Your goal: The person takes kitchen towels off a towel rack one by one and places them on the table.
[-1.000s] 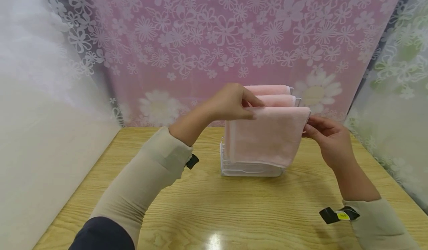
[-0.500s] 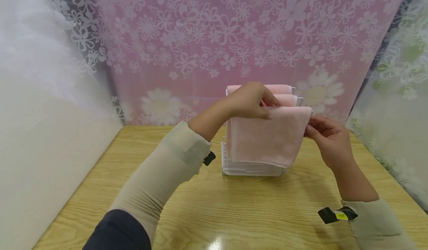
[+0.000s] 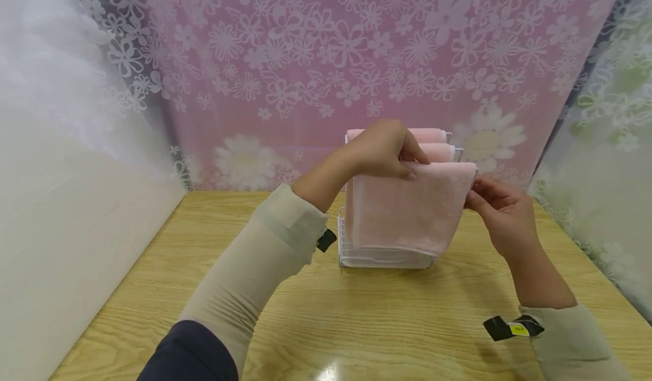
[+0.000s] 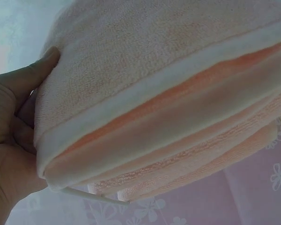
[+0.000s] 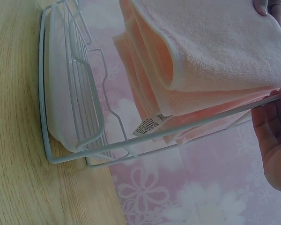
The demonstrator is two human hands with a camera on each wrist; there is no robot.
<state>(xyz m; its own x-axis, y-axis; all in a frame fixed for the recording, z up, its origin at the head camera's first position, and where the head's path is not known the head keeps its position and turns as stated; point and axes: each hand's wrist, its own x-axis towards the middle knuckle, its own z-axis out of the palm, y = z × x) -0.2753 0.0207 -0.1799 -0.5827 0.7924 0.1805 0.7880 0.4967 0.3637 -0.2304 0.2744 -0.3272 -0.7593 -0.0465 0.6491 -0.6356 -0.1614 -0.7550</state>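
Over the front bar of a white wire rack (image 3: 387, 258) hangs a folded pale pink towel (image 3: 407, 211). My left hand (image 3: 389, 150) pinches its top fold, thumb on the near face and fingers behind. In the left wrist view the thumb (image 4: 49, 58) presses the terry cloth. My right hand (image 3: 504, 217) is at the towel's upper right corner. In the right wrist view, its fingers (image 5: 267, 124) pinch the end of a rack wire (image 5: 196, 124) beside the cloth. Whether they also grip the towel's corner is unclear.
Two more pink towels (image 3: 435, 152) hang on the rack's bars behind the front one. A white tray (image 5: 58, 79) lies in the rack's base. The rack stands on a wood-grain table (image 3: 356, 324), before a pink flowered curtain (image 3: 305, 58).
My left hand has slid to the right along the front towel's top fold, then slowed. My right hand has stayed at the corner. The rack and towels look almost unmoved.
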